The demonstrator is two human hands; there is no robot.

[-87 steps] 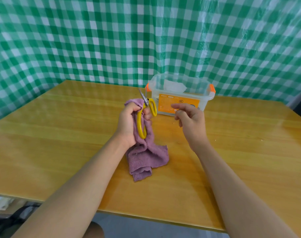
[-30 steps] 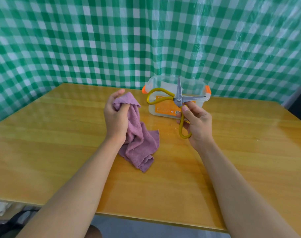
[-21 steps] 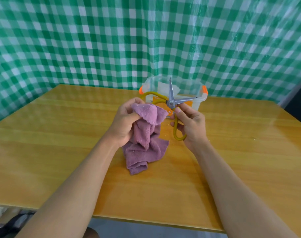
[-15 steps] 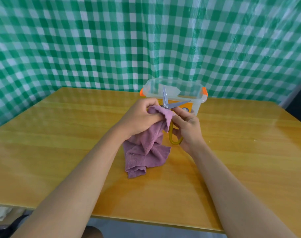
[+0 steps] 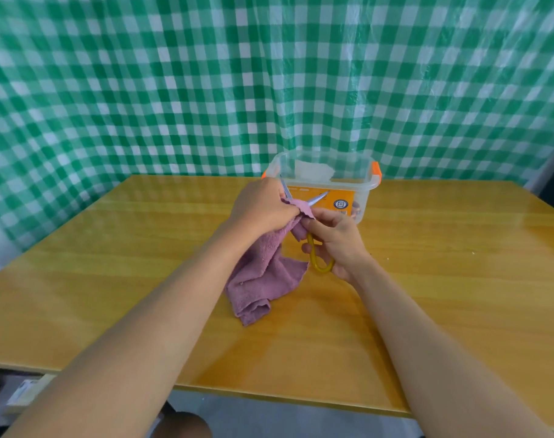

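Your left hand is clenched round the top of a mauve terry cloth. It bunches the fabric into a tight wad just in front of the knuckles. The cloth is soft and nubbly, with a frayed, wavy edge poking out beside your fingers. The rest hangs in loose folds below the wrist, and its lower end reaches the tabletop near the middle.

Your right hand grasps a pair of scissors just right of the cloth. The thumb lies along the top near the pivot and the fingers curl round one yellow handle loop, which shows below the palm. The other loop is hidden. The two steel blades stand spread apart. One points up and far, rising past your left knuckles, and the other slants far and to the right. The bunched edge of the cloth sits at the base of the blades, where they meet. Whether it touches the metal there, you cannot tell from this angle.

Just beyond the hands a clear plastic storage box stands on the tabletop. It has orange latches, an orange label and something white inside. A green-and-white checked sheet hangs behind the far edge.
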